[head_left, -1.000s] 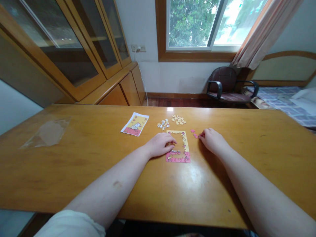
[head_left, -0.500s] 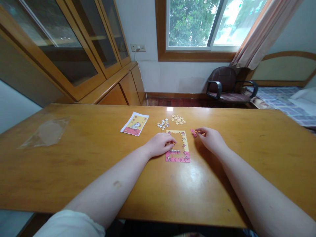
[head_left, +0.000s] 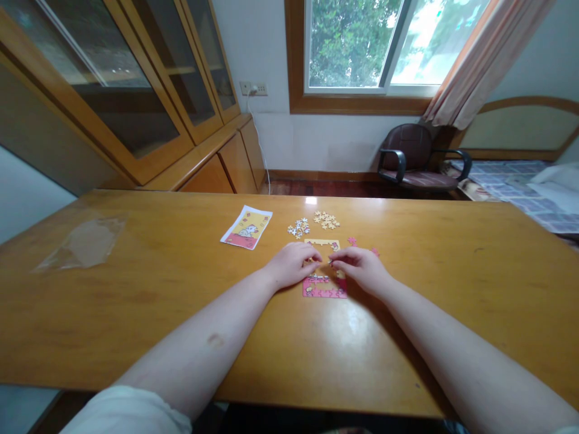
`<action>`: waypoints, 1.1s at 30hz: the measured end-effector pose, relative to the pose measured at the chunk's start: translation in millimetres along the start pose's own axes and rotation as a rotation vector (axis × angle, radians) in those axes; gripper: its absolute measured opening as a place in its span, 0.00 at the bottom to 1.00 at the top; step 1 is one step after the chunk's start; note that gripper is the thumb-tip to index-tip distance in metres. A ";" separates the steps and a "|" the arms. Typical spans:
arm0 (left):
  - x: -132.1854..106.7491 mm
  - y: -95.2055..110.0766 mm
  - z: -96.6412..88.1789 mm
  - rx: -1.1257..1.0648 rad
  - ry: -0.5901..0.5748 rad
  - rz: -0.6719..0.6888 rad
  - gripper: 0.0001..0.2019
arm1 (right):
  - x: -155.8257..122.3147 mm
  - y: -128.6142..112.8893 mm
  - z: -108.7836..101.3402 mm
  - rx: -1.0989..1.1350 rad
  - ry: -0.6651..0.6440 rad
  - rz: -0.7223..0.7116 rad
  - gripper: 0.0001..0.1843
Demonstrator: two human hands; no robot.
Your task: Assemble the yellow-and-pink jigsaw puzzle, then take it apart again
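A partly assembled jigsaw puzzle (head_left: 324, 293) lies on the table, its yellow and pink border framing bare wood inside. Over its left side rests my left hand (head_left: 296, 263), fingers bent and a little apart, with no piece visible in them. My right hand (head_left: 359, 268) is above the puzzle's right side, thumb and fingertips pinching a small puzzle piece (head_left: 330, 262); its picture is too small to read. Loose pink pieces (head_left: 351, 241) lie just beyond the right hand, one partly behind it. The hands cover parts of the border on both sides.
Behind the puzzle sit a pile of white-patterned pieces (head_left: 299, 228) and a pile of yellow pieces (head_left: 326, 220). A printed picture card (head_left: 246, 227) lies to their left. Farther left is a clear plastic bag (head_left: 85, 242). An armchair (head_left: 409, 150) stands past the table's far edge.
My right hand has moved left from the loose pink pieces to over the puzzle, now with a small piece pinched in it. The left hand has stayed nearly still.
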State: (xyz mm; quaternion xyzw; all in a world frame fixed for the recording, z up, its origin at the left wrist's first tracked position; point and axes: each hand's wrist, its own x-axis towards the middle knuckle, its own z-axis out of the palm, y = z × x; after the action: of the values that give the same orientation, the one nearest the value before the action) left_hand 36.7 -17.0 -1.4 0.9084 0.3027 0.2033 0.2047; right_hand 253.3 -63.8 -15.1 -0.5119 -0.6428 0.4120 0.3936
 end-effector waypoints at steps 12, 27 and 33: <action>-1.0 5.1 0.8 -0.129 -0.014 -0.018 0.06 | -2.1 -11.9 2.4 -0.162 0.001 -0.015 0.11; 0.2 5.7 3.8 -0.118 -0.016 -0.022 0.08 | -5.0 -14.7 0.4 -0.415 -0.102 -0.221 0.11; -0.3 3.5 5.6 -0.108 -0.012 -0.023 0.09 | -4.4 -13.7 0.0 -0.601 -0.114 -0.352 0.11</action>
State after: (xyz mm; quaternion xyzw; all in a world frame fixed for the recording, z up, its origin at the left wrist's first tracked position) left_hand 40.9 -21.2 -4.4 0.8937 0.3006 0.2114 0.2576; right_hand 249.5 -69.9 -2.6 -0.4625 -0.8347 0.1583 0.2536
